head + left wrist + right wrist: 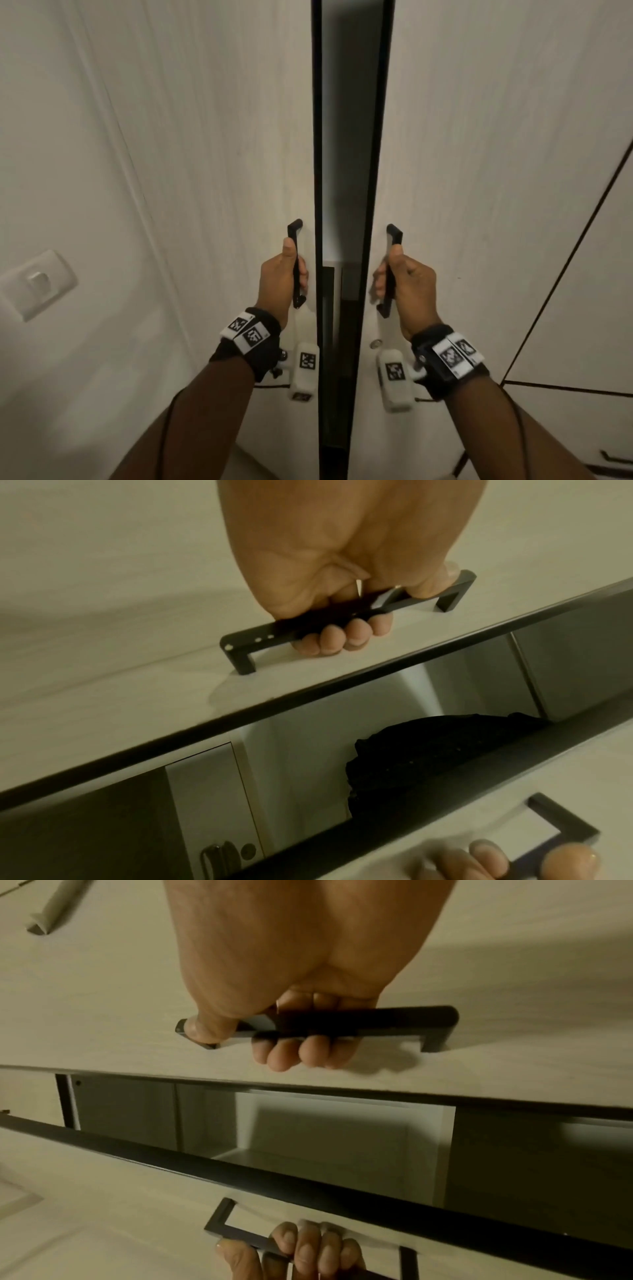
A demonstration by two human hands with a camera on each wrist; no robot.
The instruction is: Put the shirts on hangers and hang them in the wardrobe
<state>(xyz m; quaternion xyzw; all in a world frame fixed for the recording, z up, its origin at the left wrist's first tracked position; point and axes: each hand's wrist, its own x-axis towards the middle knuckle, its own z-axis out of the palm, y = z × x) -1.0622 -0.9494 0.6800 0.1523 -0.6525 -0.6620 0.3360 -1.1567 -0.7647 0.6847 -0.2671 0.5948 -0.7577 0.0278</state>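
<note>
Left hand (286,274) grips left door handle (296,263), right hand (404,284) grips right door handle (390,270) — wardrobe doors (205,171) ajar. Likely best: pull both evenly, step back, swing doors wide.

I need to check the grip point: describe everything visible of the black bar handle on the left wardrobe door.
The black bar handle is a slim, square-edged bar, seemingly metal, with two short legs fixed to the pale wood-grain left door. It stands upright near the door's dark inner edge, beside the narrow gap. The left hand grips its middle, fingers curled behind, thumb lying along it.
</note>
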